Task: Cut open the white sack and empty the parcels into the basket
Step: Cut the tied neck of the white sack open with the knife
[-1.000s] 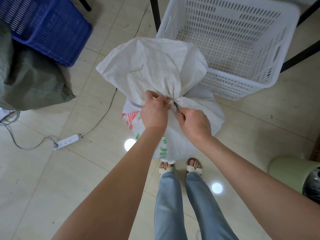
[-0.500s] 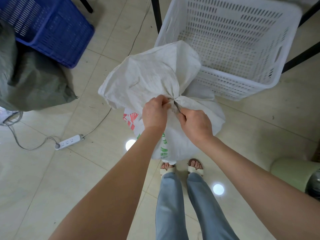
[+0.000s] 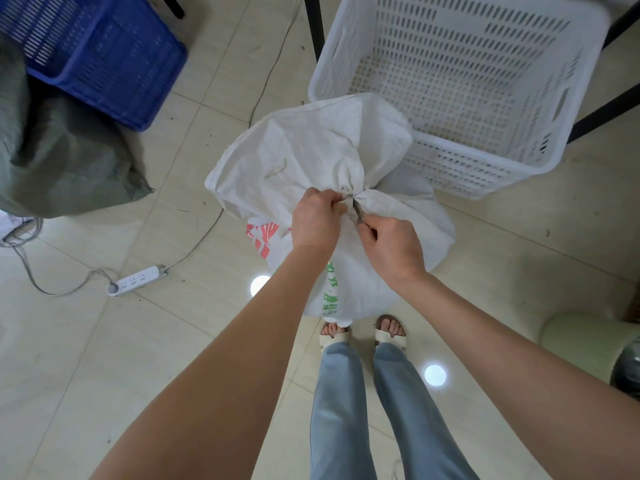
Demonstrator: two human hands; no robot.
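Far left of my grips I see a grey-green sack (image 3: 62, 157), a blue crate (image 3: 104, 57) and a power strip (image 3: 136, 279) on the floor. My left grip (image 3: 313, 220) pinches the bunched neck of the white sack (image 3: 311, 157), which stands under both grips. My right grip (image 3: 393, 249) curls round a thin metal blade (image 3: 358, 213), its tip at the tied neck. The white basket (image 3: 485, 81) sits beyond and right of it.

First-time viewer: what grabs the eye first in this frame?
The white sack at centre, neck tied shut: the left hand pinches the bunched neck while the right hand holds a thin metal tool against the tie. Behind it, to the right, stands the white basket, nothing visible inside. A blue crate sits upper left.
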